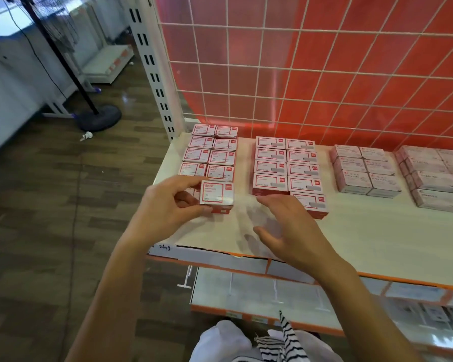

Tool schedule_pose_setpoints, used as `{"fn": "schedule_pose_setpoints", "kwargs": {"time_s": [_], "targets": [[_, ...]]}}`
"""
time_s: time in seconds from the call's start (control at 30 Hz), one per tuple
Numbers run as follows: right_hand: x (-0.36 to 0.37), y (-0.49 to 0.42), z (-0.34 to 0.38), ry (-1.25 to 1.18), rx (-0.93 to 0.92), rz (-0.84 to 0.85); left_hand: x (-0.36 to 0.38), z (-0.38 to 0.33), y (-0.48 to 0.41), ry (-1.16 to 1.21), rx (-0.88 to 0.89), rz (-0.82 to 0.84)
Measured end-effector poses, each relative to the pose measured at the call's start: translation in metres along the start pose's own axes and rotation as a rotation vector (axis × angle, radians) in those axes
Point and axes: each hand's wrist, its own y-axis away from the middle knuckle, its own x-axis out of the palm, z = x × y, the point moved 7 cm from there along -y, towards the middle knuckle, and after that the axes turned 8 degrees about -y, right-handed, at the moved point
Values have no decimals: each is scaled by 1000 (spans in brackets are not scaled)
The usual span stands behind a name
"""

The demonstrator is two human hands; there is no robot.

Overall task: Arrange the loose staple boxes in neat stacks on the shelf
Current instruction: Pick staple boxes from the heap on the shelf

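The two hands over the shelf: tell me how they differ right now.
The left hand grips a red-and-white box at the near end of the leftmost group; the right hand holds nothing. The left hand's fingers curl around the box; the right hand's fingers are spread and open. The left hand is at the shelf's left edge; the right hand hovers in front of the second group of boxes. Both are bare.

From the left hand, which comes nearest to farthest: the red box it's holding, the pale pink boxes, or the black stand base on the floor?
1. Red box: in the left hand, front of the left stack.
2. Black stand base: on the floor, up left.
3. Pale pink boxes: far to the right on the shelf.
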Motion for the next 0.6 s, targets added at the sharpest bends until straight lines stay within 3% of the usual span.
{"fn": "schedule_pose_setpoints", "kwargs": {"time_s": [0.6], "targets": [[44,-9,15,-43,99,87,-26,67,2,-59,-105,25]]}}
